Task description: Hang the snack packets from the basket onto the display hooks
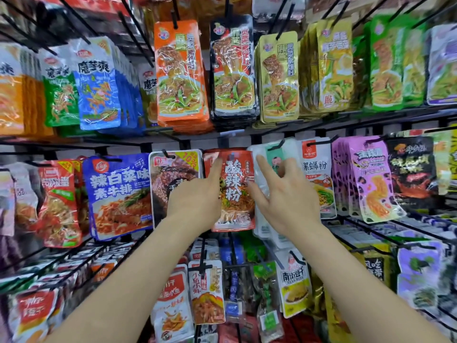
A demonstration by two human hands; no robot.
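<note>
Red glossy film lies under the straight fingers (217,169) of the left hand (195,196), which press flat along the left edge of a red glossy snack packet with large white lettering (236,194). That hand's thumb is hidden, so I cannot tell whether it pinches the edge from behind. The right hand (286,196) is released and spread, index finger pointing up and thumb just at the packet's right edge, with nothing clasped.

The red packet sits in the middle row of the display. It is flanked by a grey-brown foil packet with a yellow corner flash (173,174) on its left and a pale white-and-green packet (274,154) behind the right hand. Its top edge reaches the black wire rail (346,125), but its own hook cannot be made out. The basket is out of view.

This looks like the seating step: the packet is on or nearly on its peg and is being squared up. The next move probably calls for checking that the hanging hole has passed over the hook tip, sliding the packet back level with its neighbours, then reaching down for another.
</note>
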